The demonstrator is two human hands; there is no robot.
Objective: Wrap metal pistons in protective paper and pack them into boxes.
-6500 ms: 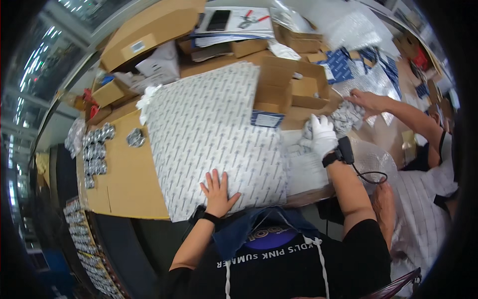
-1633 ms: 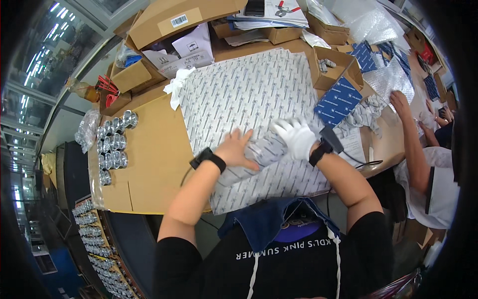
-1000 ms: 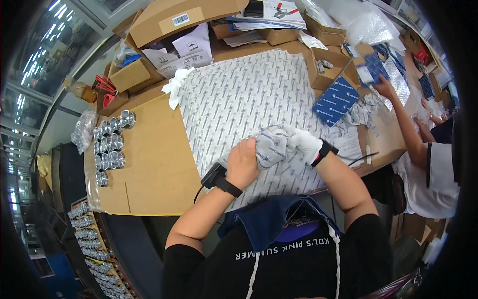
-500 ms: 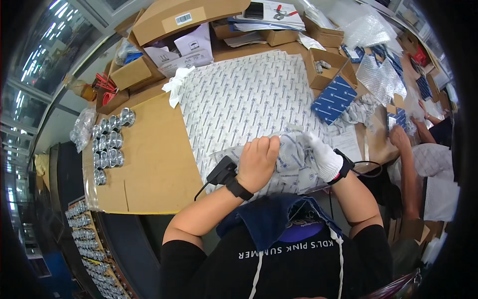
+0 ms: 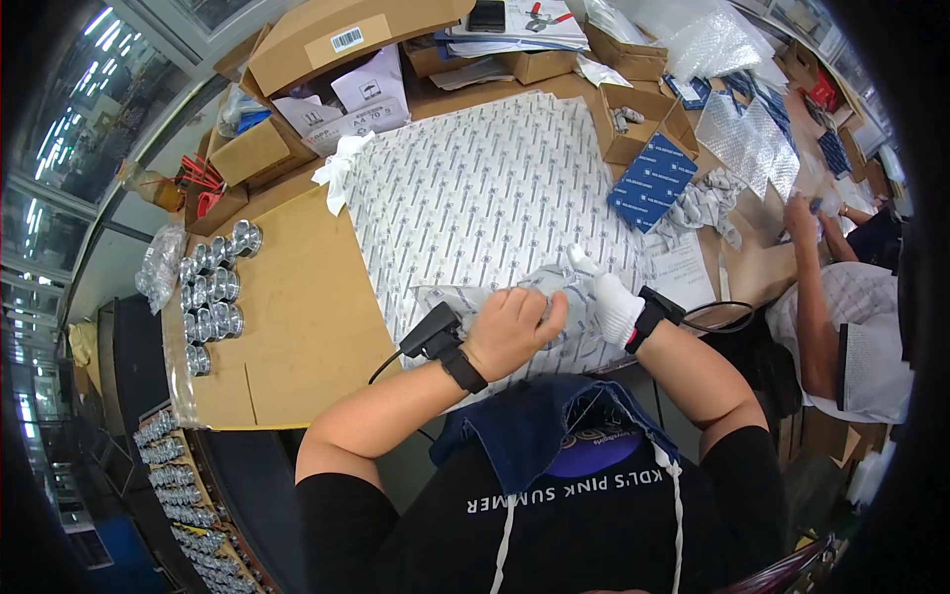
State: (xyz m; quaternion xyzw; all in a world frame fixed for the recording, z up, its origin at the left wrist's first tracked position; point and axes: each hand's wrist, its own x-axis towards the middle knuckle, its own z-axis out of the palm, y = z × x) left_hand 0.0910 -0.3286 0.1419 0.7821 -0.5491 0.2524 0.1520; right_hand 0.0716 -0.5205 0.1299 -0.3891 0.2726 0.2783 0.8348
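Observation:
Close to my body, both hands hold a bundle wrapped in white printed paper [image 5: 559, 302]. My bare left hand [image 5: 513, 327] curls over its left side, with a black device strapped at the wrist. My right hand [image 5: 606, 297], in a white glove with a black wrist strap, grips its right side. What is inside the paper is hidden. The bundle lies over the near edge of a stack of the same printed sheets [image 5: 475, 188] spread on the brown table [image 5: 287, 327].
Shiny metal cylinders [image 5: 203, 297] stand in rows at the table's left edge. Cardboard boxes [image 5: 336, 40] line the back. A small open carton [image 5: 633, 124] and a blue box [image 5: 651, 180] sit to the right. Another person [image 5: 841, 297] works at the far right beside bubble wrap [image 5: 752, 139].
My hands have gathered the paper-wrapped bundle and drawn it closer to my body. The left hand has moved over it, folding paper around it. The person at right has pulled an arm back.

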